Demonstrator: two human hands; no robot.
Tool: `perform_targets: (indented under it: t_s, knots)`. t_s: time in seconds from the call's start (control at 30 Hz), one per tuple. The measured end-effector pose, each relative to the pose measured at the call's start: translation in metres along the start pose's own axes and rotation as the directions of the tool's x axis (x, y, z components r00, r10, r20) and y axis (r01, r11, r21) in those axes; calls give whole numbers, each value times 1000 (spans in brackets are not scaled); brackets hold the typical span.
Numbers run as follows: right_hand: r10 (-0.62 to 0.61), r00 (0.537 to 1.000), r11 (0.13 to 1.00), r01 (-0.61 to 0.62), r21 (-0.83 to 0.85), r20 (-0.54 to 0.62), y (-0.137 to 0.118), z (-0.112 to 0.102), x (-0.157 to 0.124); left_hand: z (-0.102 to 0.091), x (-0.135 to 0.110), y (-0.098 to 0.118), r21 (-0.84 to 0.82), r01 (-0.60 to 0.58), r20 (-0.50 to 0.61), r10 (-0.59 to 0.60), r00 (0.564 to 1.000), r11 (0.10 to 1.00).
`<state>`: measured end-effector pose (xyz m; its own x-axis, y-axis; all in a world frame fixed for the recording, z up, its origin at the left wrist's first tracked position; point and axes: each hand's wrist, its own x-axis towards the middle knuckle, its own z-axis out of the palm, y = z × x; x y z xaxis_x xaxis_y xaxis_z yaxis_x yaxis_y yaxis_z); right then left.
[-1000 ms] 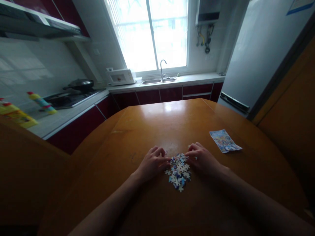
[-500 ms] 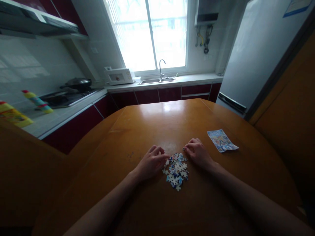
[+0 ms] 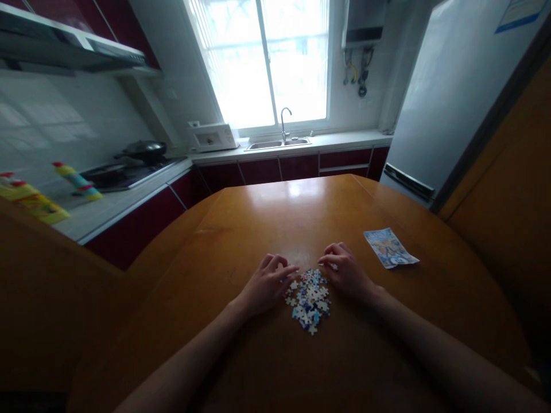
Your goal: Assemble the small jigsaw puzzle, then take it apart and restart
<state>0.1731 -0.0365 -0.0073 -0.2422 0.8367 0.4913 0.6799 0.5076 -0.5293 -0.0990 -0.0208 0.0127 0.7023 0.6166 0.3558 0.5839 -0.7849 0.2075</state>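
Jigsaw pieces, heaped on table between left hand and right hand; fingers of both curled, any grip indiscernible; presumably light, stiff card; best pinched by edges.

jigsaw pcs, off-white & blue, loose heap; some overlapping, on brown table
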Motion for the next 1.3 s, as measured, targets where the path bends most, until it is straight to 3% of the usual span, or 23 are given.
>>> perform_targets:
  t_s: [0.13, 0.27, 0.4, 0.6, 0.9, 1.07, 1.3]
  knots:
    - [-70, 990, 996, 76, -47, 122, -10, 1, -3, 1, -1, 7, 15, -44, 64, 43, 997, 999]
    - [-67, 986, 994, 80, -81, 152, -9, 1, -4, 2, -2, 5, 61, 39, 68, -43, 997, 997]
    - [-65, 985, 993, 79, -82, 160, -6, 0, -4, 3, -3, 3, 59, 34, 88, -39, 995, 998]
    - [-61, 991, 994, 71, -85, 116, -4, 0, -2, 5, -2, -4, 72, 121, -25, -120, 993, 990]
    - [24, 1000, 999, -23, -35, 19, -3, 3, -1, 9, -2, -9, 118, 143, 19, -146, 989, 983]
    - [63, 998, 997, -64, -39, -24, 1, 5, 0, 8, 1, -9, 90, 195, -71, -189, 979, 977]
    - [123, 989, 991, -127, -41, -83, 5, 5, 2, 8, 0, -8, 73, 112, -46, -109, 993, 991]
